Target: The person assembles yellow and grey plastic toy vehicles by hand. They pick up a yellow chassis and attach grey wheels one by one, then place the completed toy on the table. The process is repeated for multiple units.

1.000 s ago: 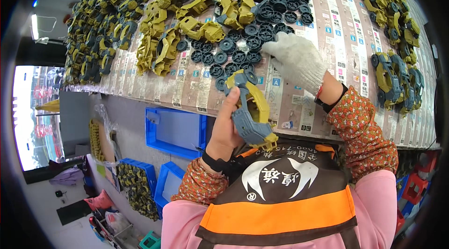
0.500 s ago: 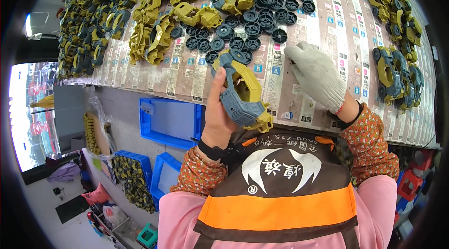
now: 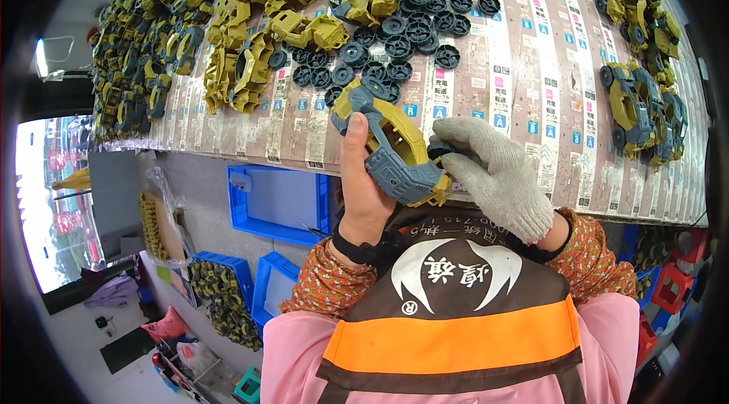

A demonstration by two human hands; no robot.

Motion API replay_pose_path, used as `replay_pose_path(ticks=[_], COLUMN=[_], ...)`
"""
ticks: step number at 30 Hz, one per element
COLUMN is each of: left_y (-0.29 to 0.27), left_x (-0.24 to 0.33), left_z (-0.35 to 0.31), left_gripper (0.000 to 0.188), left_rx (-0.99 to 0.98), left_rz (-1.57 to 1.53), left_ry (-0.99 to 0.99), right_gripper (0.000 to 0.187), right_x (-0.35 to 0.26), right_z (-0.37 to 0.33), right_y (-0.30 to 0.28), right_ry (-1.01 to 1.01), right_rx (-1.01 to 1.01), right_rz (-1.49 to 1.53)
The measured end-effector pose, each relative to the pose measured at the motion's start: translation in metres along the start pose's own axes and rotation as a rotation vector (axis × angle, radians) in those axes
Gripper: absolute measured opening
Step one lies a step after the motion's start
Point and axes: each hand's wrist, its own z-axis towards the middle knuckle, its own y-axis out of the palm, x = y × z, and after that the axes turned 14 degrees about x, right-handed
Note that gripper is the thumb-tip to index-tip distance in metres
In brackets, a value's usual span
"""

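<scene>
My bare left hand (image 3: 366, 195) grips a toy car body (image 3: 402, 175) in yellow and blue-grey plastic, held tilted just over the table's near edge. A dark wheel is fitted at its far end. My right hand (image 3: 505, 180), in a white knitted glove, pinches a small dark toy wheel (image 3: 439, 149) between thumb and fingers, close beside the car body's right side. Whether the wheel touches the body I cannot tell. Past my left hand lies a spread of loose dark wheels (image 3: 399, 47), with several yellow car shells (image 3: 254, 62) to their left.
The table (image 3: 524, 85) has a printed, striped covering. A tall heap of yellow and blue-grey car parts (image 3: 152, 62) rises at the far left. Wheeled cars (image 3: 636, 112) stand along the right. Below the near edge are a blue bin (image 3: 241, 214) and a parts-filled crate (image 3: 220, 290).
My right hand has come left and nearer, from over the table to beside the car body, and a wheel now shows in its fingers. The left hand still holds the car body, turned slightly.
</scene>
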Motion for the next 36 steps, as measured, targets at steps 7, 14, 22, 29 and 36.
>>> replay_pose_path(ticks=[7, 14, 22, 29, 36], left_y=[-0.004, 0.001, 0.017, 0.020, 0.023], left_x=[-0.010, -0.014, -0.022, -0.026, -0.033], left_z=[0.002, -0.005, -0.007, -0.002, 0.002], left_gripper=[0.051, 0.048, 0.089, 0.090, 0.078], left_rx=[0.056, 0.070, -0.107, -0.203, -0.254], left_rz=[0.057, 0.213, 0.267, 0.262, 0.285], left_ry=[0.208, 0.480, 0.794, 0.774, 0.794], right_gripper=[0.042, 0.041, 0.041, 0.046, 0.045], right_x=[0.006, 0.000, -0.001, 0.000, -0.007], right_z=[-0.007, -0.018, -0.019, -0.011, -0.007], right_y=[0.002, 0.006, 0.012, 0.009, 0.001], right_ry=[-0.141, -0.302, -0.448, -0.367, -0.365], right_rx=[0.096, 0.120, 0.180, 0.168, 0.124], right_rz=[0.019, -0.171, -0.302, -0.260, -0.339])
